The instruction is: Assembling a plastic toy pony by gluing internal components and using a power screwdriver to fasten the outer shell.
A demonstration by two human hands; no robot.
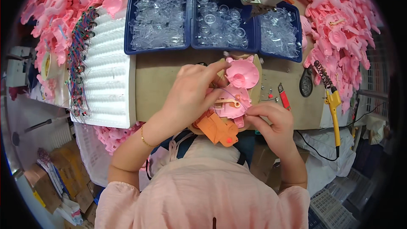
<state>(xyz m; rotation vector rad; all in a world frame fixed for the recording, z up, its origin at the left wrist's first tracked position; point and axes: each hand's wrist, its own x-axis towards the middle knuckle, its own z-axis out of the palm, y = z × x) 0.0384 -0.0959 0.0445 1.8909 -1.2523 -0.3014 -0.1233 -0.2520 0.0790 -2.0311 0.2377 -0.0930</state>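
Table point(152, 76): tan top, running behind both hands, with the work at its near edge.
Pink heaps point(339, 34): moulded parts piled high at far left and far right.
Bins point(157, 51): three, blue, in a row at the back, filled with clear parts point(159, 21).
Foam tray point(108, 59): white, ridged, left of the work; coloured leads point(78, 59) lie along its left edge.
Left hand point(193, 87): fingers bent over the shell's left side, thumb near its middle; whether something is pinched there I cannot tell.
Right hand point(273, 123): thumb and forefinger brought together at the shell's right edge, seemingly nipping the wire's end.
Shell point(246, 72): pink, hollow face up, between the hands at the table's near edge.
Iron point(333, 106): yellow handle, well apart at right, touched by neither hand.
Orange part point(217, 129): just below the shell, under the left wrist's side.
Cutter point(283, 97): red-handled, lying on the table near the right hand.
Wire point(233, 93): thin, slanting across the shell's inside.
Wire step: likely routing or seating it in the shell.
Wire's next need: probably light tension from the right fingertips while the left ones press it flat, clear of the rim.
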